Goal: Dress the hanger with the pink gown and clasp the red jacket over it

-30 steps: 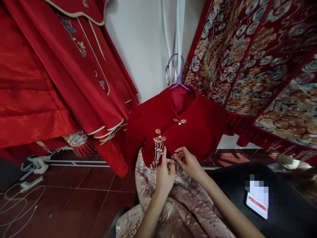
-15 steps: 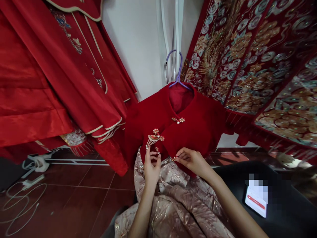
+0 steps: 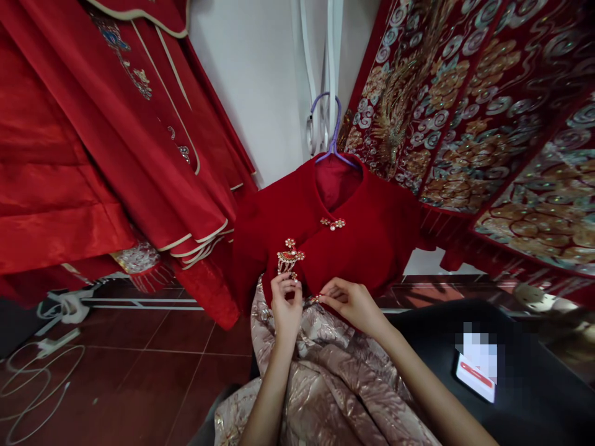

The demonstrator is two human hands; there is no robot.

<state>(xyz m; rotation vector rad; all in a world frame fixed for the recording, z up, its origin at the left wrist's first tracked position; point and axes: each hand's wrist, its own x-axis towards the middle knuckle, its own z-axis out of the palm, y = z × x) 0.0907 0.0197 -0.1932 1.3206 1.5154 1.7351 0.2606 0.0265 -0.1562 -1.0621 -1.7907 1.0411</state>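
Observation:
A red short-sleeved top (image 3: 353,254) with a stand collar hangs on a purple hanger (image 3: 333,145). One jewelled clasp (image 3: 333,223) sits at its neck, and a fan-shaped ornament (image 3: 290,255) with dangling beads is on the chest. My right hand (image 3: 356,303) pinches a small gold clasp piece (image 3: 316,299) at the lower edge of the front flap. My left hand (image 3: 286,303) is closed at the opposite edge, its fingertips at another small jewelled clasp (image 3: 292,275), partly hidden. Below hangs a pinkish brocade fabric (image 3: 334,384) with metallic pattern.
Red garments (image 3: 153,148) with cream edging hang at the left, and a heavily embroidered red garment (image 3: 465,124) at the right. A phone (image 3: 476,375) lies on a black seat (image 3: 525,384). White cables (image 3: 41,378) trail across the tiled floor (image 3: 139,384).
My right hand has drawn the flap's clasp slightly left, nearer my left hand. My left fingers have curled in more around the opposite clasp. The view has shifted slightly.

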